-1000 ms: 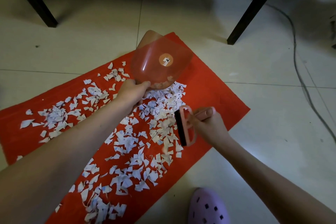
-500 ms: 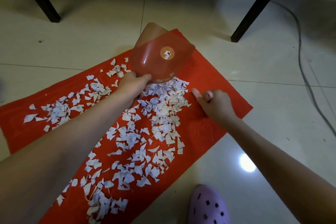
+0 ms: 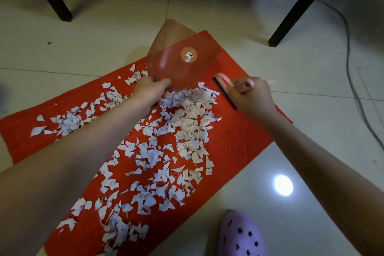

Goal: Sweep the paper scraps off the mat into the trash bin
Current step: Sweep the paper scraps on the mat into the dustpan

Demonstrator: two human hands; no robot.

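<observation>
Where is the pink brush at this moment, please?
In the head view, the right hand grips the pink brush at the red mat's far right end, just right of the translucent dustpan and the paper scraps.

At the far end of the red mat, the left hand grips a tilted trash bin above paper scraps while the right hand holds a pink brush.

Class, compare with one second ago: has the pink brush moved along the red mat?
Yes. The brush, gripped by the right hand, has gone up the mat toward its far end, beside the dustpan.
</observation>
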